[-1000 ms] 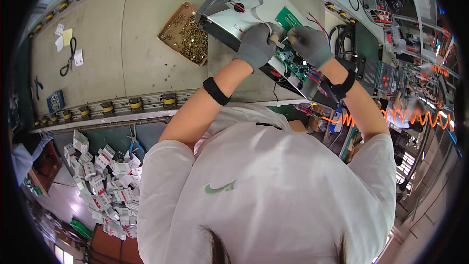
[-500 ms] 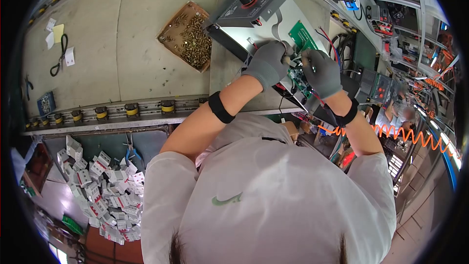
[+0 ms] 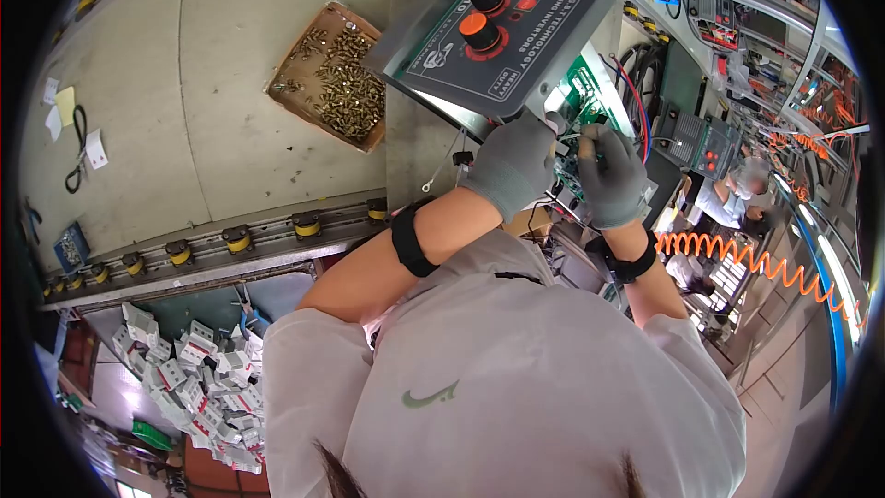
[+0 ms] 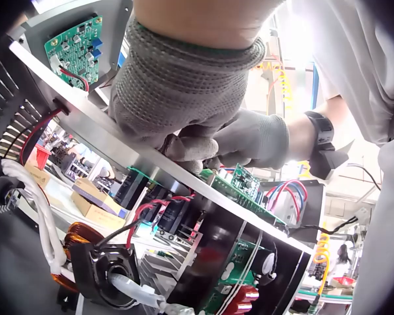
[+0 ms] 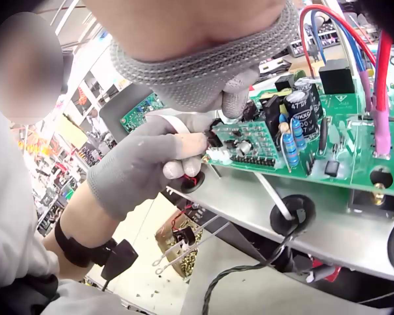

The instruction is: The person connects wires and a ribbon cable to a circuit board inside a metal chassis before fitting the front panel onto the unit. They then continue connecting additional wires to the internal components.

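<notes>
The grey-gloved left hand point(image 3: 516, 161) is under the edge of a dark control panel point(image 3: 544, 28) with orange knobs. In the right wrist view, the left hand point(image 5: 141, 157) pinches a white flat cable point(image 5: 177, 125) between thumb and fingers. Beside it the gloved right hand point(image 3: 613, 175) has bent fingers at a green circuit board point(image 5: 341, 157) on a metal chassis. The right hand point(image 5: 203, 82) reaches a small upright board point(image 5: 243, 139); whatever lies between its fingertips is hidden. Both hands point(image 4: 184, 98) nearly meet above the chassis's metal plate point(image 4: 144, 157).
A cardboard box point(image 3: 277, 92) of brass parts stands left of the chassis. Rollers point(image 3: 237, 240) line the table's near edge. White switches point(image 3: 198, 378) are heaped at lower left. An orange coiled hose point(image 3: 756, 263) hangs at right, with people beyond.
The control panel has come further into view and now covers the cable in the head view. Both hands remain close together at the circuit board while the head view has shifted.
</notes>
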Demonstrator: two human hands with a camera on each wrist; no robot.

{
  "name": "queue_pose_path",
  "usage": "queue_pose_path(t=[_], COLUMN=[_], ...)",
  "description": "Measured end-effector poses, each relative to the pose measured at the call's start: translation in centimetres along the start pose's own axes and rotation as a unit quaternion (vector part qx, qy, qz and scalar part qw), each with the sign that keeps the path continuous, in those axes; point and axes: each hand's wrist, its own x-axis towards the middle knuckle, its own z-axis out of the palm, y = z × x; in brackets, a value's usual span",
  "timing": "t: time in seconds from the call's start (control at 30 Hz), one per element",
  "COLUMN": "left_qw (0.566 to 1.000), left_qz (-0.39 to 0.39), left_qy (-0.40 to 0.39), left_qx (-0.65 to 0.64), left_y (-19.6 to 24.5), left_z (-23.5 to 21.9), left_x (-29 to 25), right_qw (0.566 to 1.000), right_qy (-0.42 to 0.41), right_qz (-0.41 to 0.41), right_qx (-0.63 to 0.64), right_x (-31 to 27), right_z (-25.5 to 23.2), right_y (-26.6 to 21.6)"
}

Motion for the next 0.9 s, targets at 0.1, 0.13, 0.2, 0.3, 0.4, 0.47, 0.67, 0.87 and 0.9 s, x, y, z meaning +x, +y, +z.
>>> queue_pose_path(t=[0.1, 0.13, 0.2, 0.3, 0.4, 0.47, 0.67, 0.87, 0.9], left_qw=[0.998, 0.998, 0.998, 0.998, 0.999, 0.996, 0.998, 0.999, 0.999], left_qz=[0.002, -0.003, -0.009, 0.004, 0.047, 0.080, 0.062, 0.039, 0.039], left_qy=[-0.046, -0.048, -0.053, -0.053, -0.005, 0.040, 0.025, -0.017, -0.017], left_qx=[0.032, 0.032, 0.032, 0.032, 0.018, 0.004, 0.001, 0.020, 0.019], left_y=[0.2, 0.4, 0.3, 0.1, -0.1, -0.1, 0.0, -0.2, -0.3], left_z=[-0.5, -0.7, -0.7, -0.5, -0.2, -0.3, -0.3, -0.2, 0.0], left_x=[0.1, 0.2, 0.1, -0.1, -0.3, -0.2, -0.3, -0.5, -0.6], right_qw=[0.998, 0.998, 0.999, 0.999, 0.999, 0.999, 0.998, 0.995, 0.996], right_qy=[-0.007, -0.010, 0.015, 0.014, 0.024, 0.025, 0.052, 0.066, 0.067], right_qz=[0.052, 0.055, 0.023, 0.030, 0.033, 0.041, 0.013, 0.039, 0.050], right_qx=[0.040, 0.040, 0.024, 0.007, 0.015, 0.020, -0.025, -0.065, -0.034], right_x=[0.1, 0.1, 0.1, -0.2, -0.5, -0.5, 0.0, -0.4, -0.7], right_z=[-0.1, 0.0, 0.4, 0.5, 0.7, 0.8, 1.1, 1.1, 1.3], right_y=[-1.0, -0.8, -0.5, -0.5, -0.3, -0.3, -0.3, 0.4, 0.8])
